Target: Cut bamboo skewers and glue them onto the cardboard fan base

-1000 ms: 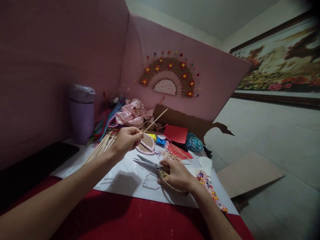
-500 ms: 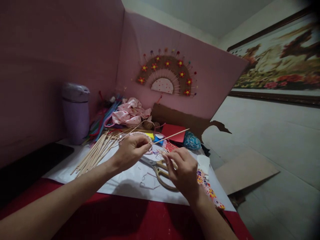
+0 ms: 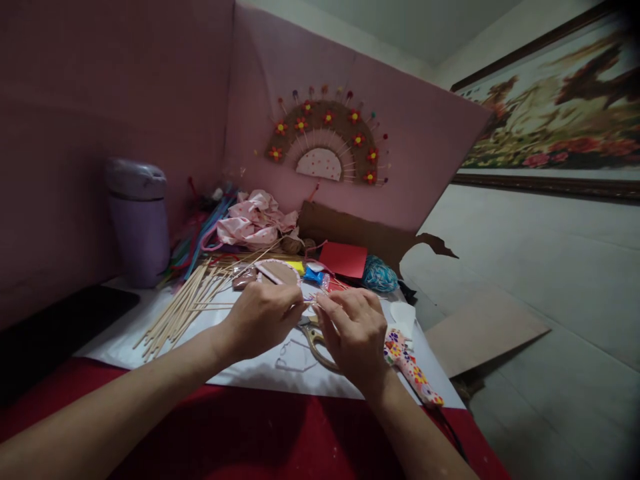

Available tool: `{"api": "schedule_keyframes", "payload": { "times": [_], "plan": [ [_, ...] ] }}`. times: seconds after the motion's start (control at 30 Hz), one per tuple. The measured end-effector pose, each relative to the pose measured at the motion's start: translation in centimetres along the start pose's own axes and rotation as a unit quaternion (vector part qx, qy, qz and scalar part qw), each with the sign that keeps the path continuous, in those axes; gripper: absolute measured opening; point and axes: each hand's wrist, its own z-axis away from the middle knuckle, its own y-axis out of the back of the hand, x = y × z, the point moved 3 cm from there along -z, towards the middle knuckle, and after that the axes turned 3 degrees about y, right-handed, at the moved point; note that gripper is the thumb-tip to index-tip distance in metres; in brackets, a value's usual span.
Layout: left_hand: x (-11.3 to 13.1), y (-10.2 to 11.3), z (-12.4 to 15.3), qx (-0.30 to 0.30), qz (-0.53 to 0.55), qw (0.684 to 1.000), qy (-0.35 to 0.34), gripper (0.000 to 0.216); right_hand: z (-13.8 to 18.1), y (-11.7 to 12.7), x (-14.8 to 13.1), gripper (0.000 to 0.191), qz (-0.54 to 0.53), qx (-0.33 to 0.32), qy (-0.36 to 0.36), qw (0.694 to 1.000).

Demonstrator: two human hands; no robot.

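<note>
Just above the white paper sheet [image 3: 240, 357] on the table [image 3: 225, 433], the two hands meet fingertip to fingertip over a thin wooden skewer [image 3: 309, 303]. The left hand [image 3: 263, 319] is curled shut, thumb and forefinger pinching the skewer. The right hand [image 3: 354, 330] closes on it from the opposite side, fingers bent down over the same spot.

Only a short pale stretch of the skewer shows in the gap. There its long axis runs roughly level, from left to right across the view. How far it reaches inside either fist cannot be told. Both hands are equally close, each touching it, so neither has the nearer claim.

Directly beneath them the scissors [image 3: 316, 339] lie on the sheet, the handles partly under the right hand. The loose pile of skewers [image 3: 183, 308] fans out to the left, well apart from the hands. Beyond the knuckles a round cardboard piece with pink trim [image 3: 278, 272] rests flat. A floral-print strip [image 3: 411, 368] lies just beside the right wrist.
</note>
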Motion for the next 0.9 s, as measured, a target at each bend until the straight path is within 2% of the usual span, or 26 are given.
{"api": "schedule_keyframes", "payload": {
  "times": [0.47,0.7,0.9],
  "plan": [
    [0.2,0.0,0.0,-0.009,-0.050,0.999,-0.016,0.021,0.3,-0.6,0.2,0.014,-0.044,-0.044,-0.026,0.998],
    [0.4,0.0,-0.2,-0.064,-0.066,0.995,0.043,0.022,0.1,-0.7,-0.1,0.018,-0.060,-0.080,-0.053,0.994],
    [0.4,-0.9,0.2,-0.118,-0.095,0.985,0.089,0.023,0.4,-1.5,-1.1,0.022,0.005,-0.103,-0.046,0.994]
  ]
}}
